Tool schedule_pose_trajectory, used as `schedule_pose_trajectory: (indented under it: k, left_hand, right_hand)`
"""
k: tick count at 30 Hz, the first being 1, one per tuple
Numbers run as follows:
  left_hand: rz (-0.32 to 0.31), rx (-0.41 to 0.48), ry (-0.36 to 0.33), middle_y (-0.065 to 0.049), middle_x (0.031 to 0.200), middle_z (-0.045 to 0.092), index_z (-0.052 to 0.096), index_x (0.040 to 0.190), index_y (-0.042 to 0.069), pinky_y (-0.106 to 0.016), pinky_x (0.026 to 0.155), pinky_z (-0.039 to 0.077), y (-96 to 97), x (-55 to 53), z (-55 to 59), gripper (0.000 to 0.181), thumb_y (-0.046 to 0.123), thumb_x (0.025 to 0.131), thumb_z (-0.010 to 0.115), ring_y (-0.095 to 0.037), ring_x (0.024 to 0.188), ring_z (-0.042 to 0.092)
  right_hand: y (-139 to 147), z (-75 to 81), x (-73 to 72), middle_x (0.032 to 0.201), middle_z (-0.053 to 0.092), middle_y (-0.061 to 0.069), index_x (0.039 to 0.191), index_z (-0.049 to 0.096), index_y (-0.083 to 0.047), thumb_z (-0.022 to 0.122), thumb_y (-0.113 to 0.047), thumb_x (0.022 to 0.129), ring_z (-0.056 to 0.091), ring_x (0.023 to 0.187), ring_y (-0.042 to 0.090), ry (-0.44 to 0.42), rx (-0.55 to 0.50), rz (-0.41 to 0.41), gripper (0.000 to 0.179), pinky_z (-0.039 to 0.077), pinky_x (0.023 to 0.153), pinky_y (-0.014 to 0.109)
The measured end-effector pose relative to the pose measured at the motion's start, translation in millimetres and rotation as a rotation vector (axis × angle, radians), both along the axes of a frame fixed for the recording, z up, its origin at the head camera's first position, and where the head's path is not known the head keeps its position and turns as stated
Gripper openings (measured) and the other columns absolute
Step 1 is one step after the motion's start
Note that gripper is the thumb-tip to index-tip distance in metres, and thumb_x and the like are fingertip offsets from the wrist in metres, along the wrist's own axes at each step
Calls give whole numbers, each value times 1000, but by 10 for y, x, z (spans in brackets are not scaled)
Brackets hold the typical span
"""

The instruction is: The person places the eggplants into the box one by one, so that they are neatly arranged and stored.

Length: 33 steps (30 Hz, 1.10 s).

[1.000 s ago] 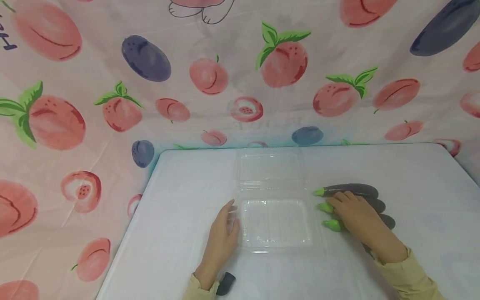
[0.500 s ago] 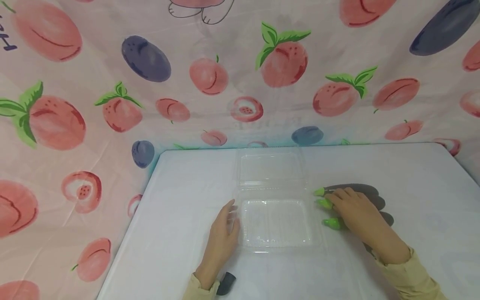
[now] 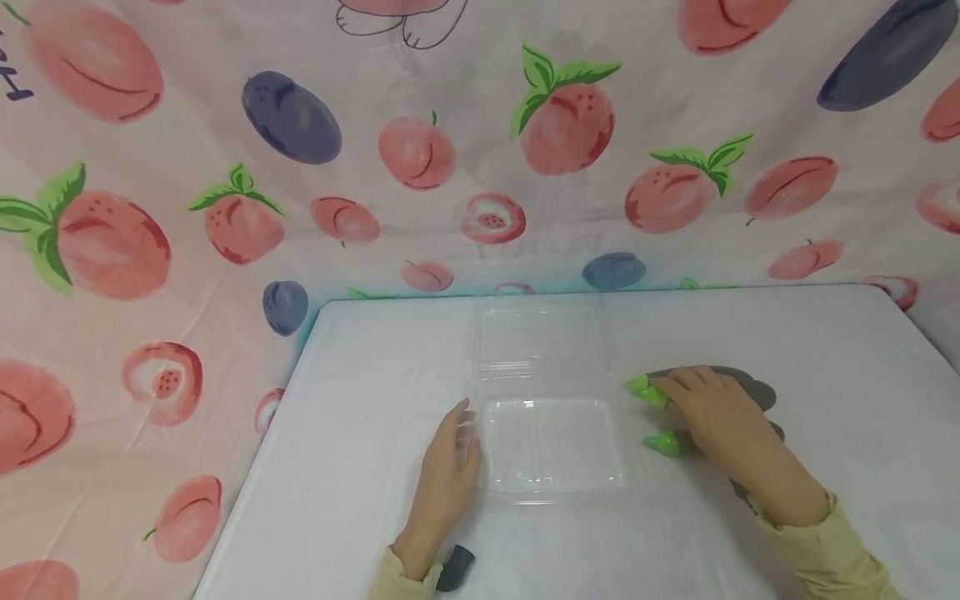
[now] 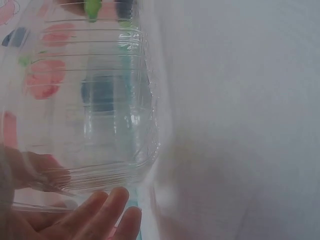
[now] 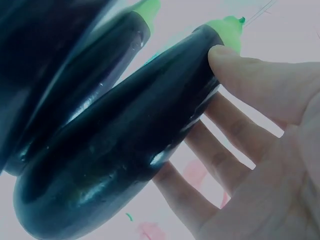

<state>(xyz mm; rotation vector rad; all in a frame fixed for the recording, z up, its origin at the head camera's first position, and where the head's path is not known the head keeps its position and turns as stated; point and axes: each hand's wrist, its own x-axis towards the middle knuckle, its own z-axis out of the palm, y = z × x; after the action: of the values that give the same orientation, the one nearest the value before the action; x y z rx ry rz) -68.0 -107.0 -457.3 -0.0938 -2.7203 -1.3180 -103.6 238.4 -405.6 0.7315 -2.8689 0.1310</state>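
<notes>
In the head view my right hand [image 3: 720,412] grips one dark purple eggplant [image 3: 761,394] by its green-stemmed end, close against the far eggplant [image 3: 731,372]. The right wrist view shows the thumb on one side of the held eggplant [image 5: 120,120] and the fingers on the other. A third eggplant [image 3: 663,443] lies under the forearm, nearer me. My left hand [image 3: 446,467] rests at the left edge of a clear plastic clamshell box [image 3: 555,500], its fingers relaxed against the rim. The box lies with its lid [image 3: 543,337] folded back.
White cloth covers the table [image 3: 360,400]. A fruit-print curtain [image 3: 480,167] rises behind its back edge and along the left side. A dark object [image 3: 455,568] sits at the left cuff. Part of another dark shape [image 3: 741,490] shows below the right wrist.
The right hand has shifted slightly up and right in the head view, bringing the gripped middle eggplant against the far one. The left hand and box have stayed nearly still.
</notes>
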Motion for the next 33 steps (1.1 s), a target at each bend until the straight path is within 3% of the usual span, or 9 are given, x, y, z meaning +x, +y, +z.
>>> schedule_pose_trajectory:
  k: [8,18,27,33]
  left_hand:
    - [6,2,-22,-7,135,59,41,148,8,-43,99,52,17,9,30,51,10,99,53,-24,120,60]
    - [-2,7,11,-6,133,61,43,147,8,-44,98,52,32,-19,22,50,8,98,53,-24,117,62]
    - [15,-5,9,-6,132,62,44,145,8,-44,98,52,48,-27,20,49,9,98,54,-23,116,62]
    - [28,-12,5,-5,131,63,45,145,8,-44,97,52,39,5,34,49,10,98,55,-24,115,62]
  right_hand:
    - [9,26,-37,111,65,17,121,62,2,75,11,77,59,100,36,1,15,9,47,52,82,55]
    - [72,66,-108,109,65,19,119,63,3,74,8,79,59,99,37,15,14,-12,42,53,79,56]
    - [-9,158,-92,108,65,19,118,63,3,72,11,79,59,102,38,77,-44,24,40,52,83,56]
    - [-117,189,-84,111,65,18,120,62,2,71,12,81,58,104,36,64,-42,43,41,52,88,55]
